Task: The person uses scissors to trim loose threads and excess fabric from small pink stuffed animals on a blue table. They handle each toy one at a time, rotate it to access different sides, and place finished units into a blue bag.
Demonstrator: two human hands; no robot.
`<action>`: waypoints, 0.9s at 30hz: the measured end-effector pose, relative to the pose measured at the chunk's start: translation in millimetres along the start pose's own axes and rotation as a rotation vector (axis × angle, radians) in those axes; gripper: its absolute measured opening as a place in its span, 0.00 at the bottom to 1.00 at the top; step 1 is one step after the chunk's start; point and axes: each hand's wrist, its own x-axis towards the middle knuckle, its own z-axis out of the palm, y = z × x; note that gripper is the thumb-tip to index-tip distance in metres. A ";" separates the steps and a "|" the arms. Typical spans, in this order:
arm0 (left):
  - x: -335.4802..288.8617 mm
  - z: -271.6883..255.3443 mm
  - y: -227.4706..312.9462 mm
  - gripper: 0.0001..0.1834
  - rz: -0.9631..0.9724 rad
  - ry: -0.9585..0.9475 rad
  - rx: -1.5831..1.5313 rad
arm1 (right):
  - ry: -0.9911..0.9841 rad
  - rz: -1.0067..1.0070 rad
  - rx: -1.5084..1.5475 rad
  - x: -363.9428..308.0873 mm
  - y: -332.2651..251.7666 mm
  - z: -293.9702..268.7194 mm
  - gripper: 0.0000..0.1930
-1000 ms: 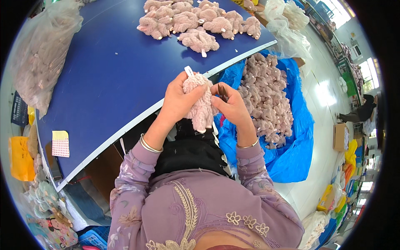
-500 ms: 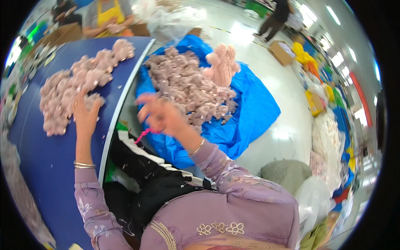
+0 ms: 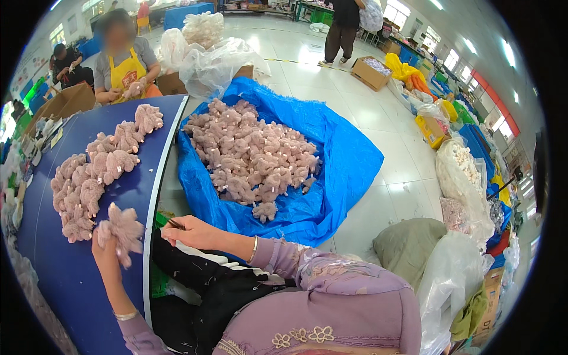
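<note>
One pink plush toy (image 3: 124, 228) is in the left hand (image 3: 106, 254) above the blue table (image 3: 53, 278), where the fingers are pinching its lower part, although some of them are hidden by the plush. The right hand (image 3: 194, 232) is just beside the edge of the table, and its fingers are pressed together around a dark pointed tool (image 3: 176, 224). Near the held toy, a curved cluster of similar toys (image 3: 92, 192) lies on the table, while to the right a blue plastic sheet (image 3: 349, 160) bears a large heap of plush toys (image 3: 254, 154).
</note>
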 end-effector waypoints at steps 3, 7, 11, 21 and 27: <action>-45.1 17.3 24.0 0.14 -0.144 -0.075 -0.338 | 0.018 -0.119 0.023 7.5 10.9 8.2 0.19; -80.3 27.9 28.4 0.12 -0.181 -0.063 -0.411 | -0.105 -0.133 -0.033 -3.6 -22.7 31.2 0.17; -92.6 24.7 29.3 0.19 -0.260 0.003 -0.591 | -0.079 -0.160 -0.060 -7.4 -26.5 43.3 0.13; -109.7 41.2 20.3 0.25 -0.185 0.145 -0.643 | 0.010 -0.222 -0.053 -13.4 -34.1 53.3 0.11; -112.2 41.3 29.2 0.23 -0.131 0.175 -0.696 | 0.073 -0.158 -0.017 -17.3 -46.5 46.9 0.10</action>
